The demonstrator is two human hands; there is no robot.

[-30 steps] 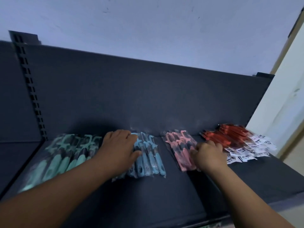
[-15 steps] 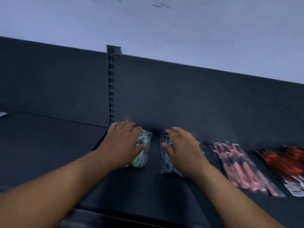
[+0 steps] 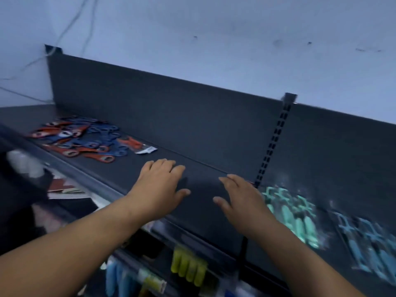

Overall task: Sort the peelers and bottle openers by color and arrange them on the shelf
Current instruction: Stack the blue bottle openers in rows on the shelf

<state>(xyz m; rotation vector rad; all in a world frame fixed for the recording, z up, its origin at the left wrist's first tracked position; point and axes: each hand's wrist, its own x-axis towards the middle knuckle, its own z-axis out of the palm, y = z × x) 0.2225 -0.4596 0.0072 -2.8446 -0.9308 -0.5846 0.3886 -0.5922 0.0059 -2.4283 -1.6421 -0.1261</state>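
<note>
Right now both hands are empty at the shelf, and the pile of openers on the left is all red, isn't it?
Not quite. The head view shows the openers on the left are red and blue mixed together, not all red. The rest holds: the left hand and right hand are both empty at the shelf.

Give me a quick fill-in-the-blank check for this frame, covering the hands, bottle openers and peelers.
1. The left hand and right hand hold ____.
2. The bottle openers lie to the ____ of both hands.
3. These bottle openers are red and ____.
4. Of the green peelers and blue peelers, the ____ ones lie nearer the right hand.
Missing words: nothing; left; blue; green.
</note>
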